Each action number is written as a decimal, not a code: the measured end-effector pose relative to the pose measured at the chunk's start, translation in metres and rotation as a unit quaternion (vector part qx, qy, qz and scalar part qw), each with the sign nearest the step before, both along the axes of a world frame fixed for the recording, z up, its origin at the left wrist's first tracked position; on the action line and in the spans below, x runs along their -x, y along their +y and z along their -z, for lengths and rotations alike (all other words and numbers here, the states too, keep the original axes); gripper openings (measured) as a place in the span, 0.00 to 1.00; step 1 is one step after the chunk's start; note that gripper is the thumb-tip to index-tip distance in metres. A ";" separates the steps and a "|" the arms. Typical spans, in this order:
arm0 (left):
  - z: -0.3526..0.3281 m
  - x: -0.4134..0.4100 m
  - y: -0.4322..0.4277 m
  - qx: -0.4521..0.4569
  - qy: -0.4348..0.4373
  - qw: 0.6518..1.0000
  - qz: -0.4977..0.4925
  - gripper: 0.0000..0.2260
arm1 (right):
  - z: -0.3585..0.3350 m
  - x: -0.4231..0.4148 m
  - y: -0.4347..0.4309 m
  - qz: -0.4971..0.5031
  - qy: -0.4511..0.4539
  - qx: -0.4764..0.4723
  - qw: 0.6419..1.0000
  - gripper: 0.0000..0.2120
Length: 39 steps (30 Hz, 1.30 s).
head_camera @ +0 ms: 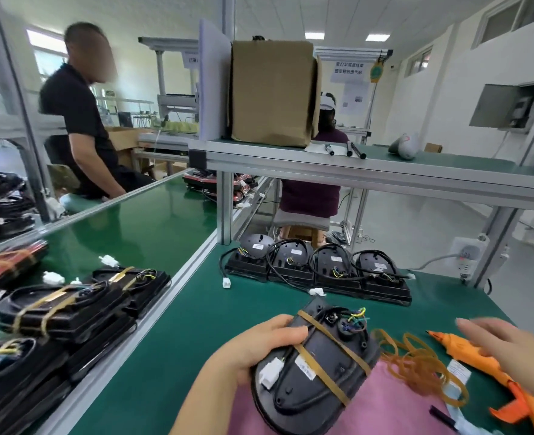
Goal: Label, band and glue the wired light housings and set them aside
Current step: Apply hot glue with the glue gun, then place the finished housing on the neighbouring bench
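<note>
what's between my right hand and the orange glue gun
Nothing visible. The right hand is open right over the glue gun; the loose rubber bands lie to the gun's left, not between them.

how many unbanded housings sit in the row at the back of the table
4: leftmost housing, second housing, third housing, rightmost housing, side by side. None seems hidden.

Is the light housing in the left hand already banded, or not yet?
Banded: two tan rubber bands cross the back of the housing, which the left hand grips at its edge.
</note>
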<state>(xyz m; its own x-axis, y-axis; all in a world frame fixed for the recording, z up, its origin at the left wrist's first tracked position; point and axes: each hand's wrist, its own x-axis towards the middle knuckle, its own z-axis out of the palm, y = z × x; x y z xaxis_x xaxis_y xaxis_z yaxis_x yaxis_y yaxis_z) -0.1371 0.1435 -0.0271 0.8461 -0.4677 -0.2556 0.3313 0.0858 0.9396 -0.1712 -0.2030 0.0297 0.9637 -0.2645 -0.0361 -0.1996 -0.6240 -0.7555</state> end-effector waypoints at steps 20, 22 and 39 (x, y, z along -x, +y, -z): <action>0.029 0.008 0.055 0.199 0.101 0.931 -0.288 0.40 | 0.026 -0.103 0.195 -0.194 0.218 -0.506 0.812 0.23; 0.034 0.010 0.036 0.237 0.102 0.913 -0.315 0.39 | 0.031 -0.118 0.229 -0.168 0.190 -0.510 0.822 0.23; 0.001 -0.060 0.142 0.351 0.036 0.692 -0.630 0.07 | 0.024 -0.162 0.438 -0.343 0.082 -0.316 0.881 0.23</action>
<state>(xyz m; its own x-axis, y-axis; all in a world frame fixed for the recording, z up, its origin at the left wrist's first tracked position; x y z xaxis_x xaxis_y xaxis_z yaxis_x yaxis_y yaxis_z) -0.0770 0.2858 -0.0280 0.6912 0.5998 -0.4031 -0.3783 0.7756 0.5054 -0.0088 0.2346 0.0059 0.8575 0.5000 -0.1212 -0.0785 -0.1056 -0.9913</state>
